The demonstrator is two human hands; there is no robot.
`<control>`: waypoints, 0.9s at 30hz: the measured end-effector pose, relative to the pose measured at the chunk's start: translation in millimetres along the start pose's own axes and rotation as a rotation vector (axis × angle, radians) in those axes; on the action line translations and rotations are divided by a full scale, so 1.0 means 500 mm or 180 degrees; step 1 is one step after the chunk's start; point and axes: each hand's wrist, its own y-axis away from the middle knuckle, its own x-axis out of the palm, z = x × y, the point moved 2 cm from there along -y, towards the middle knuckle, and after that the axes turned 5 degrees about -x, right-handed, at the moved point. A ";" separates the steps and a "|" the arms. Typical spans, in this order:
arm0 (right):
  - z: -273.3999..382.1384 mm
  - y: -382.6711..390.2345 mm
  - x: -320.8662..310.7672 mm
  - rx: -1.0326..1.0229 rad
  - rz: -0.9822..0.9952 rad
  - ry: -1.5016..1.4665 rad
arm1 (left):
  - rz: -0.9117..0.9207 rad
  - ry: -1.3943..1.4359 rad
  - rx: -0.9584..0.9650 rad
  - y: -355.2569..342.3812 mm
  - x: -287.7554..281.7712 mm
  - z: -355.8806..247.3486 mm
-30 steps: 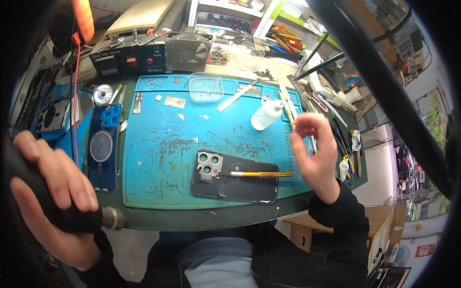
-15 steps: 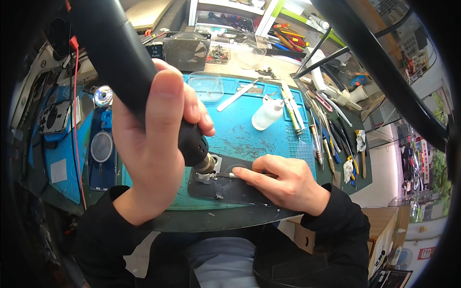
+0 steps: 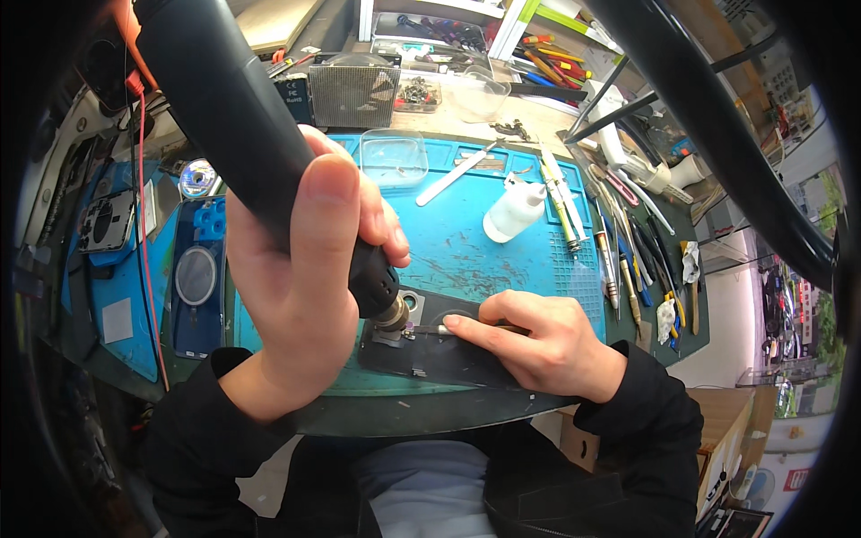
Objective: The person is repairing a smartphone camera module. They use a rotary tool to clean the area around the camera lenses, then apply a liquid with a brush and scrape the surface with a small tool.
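My left hand (image 3: 305, 296) grips a thick black hot-air handle (image 3: 242, 125), held steeply with its metal nozzle (image 3: 392, 316) pointing down at the camera corner of a dark phone back panel (image 3: 439, 354). The panel lies flat near the front edge of a blue work mat (image 3: 466, 242). My right hand (image 3: 538, 336) rests on the panel, fingers pinched on a thin tool (image 3: 426, 332) whose tip reaches toward the nozzle.
A small white squeeze bottle (image 3: 513, 211) lies on the mat, with a clear dish (image 3: 393, 157) behind it. Tweezers, screwdrivers and pliers (image 3: 619, 251) line the right side. Phone parts on blue pads (image 3: 193, 269) sit at left. A black stand arm (image 3: 717, 117) crosses above.
The left hand brought the hot-air handle from the left side over the panel's camera corner. The right hand came down onto the panel and took up the thin tool.
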 end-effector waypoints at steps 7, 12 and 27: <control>-0.008 -0.002 0.001 0.0023 0.0041 -0.0142 | -0.0247 0.0078 -0.0173 0.001 0.004 0.001; -0.006 -0.004 -0.001 -0.0008 0.0043 -0.0075 | -0.0209 0.0092 -0.0122 0.000 0.002 0.005; -0.003 -0.005 0.001 0.0053 0.0068 -0.0113 | -0.0209 0.0057 -0.0129 -0.002 -0.001 0.004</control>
